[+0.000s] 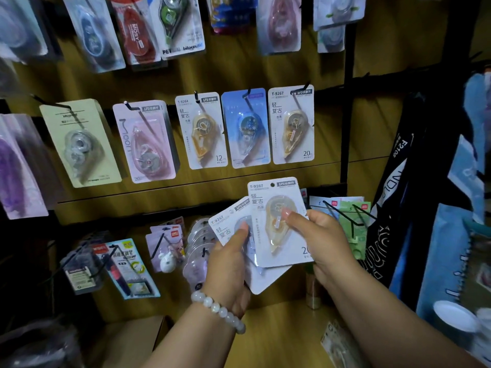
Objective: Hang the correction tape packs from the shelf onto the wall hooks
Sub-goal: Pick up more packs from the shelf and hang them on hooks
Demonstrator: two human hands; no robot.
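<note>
A white correction tape pack marked T-9267 (276, 221), with an amber dispenser under its blister, is pinched in the right hand (322, 243): the thumb is laid across the blister front and the other fingers are curled behind the card's right edge. The pack is held upright, its punched hole at the top. Partly tucked behind it and tilted to the left, a second white pack (232, 227) with the same number is gripped in the left hand (229, 264), thumb pressed on its front, fingers hidden behind the card. A bracelet of pale beads (218, 309) is worn on the left wrist.

Directly above the hands, a matching T-9267 pack (292, 126) is seen hanging on a black wall hook (301, 91), with a blue pack (245, 128) just beside it and a T-9264 pack (202, 131) further left. Up and left of the left hand, a pink pack (146, 142) and a pale yellow pack (79, 143) are hung on their own hooks. Just to the right of the right hand, green carded items (353, 216) are seen on black hooks. Below the wrists, a wooden surface (279, 330) is visible, with a cardboard box (138, 338) lower left.
</note>
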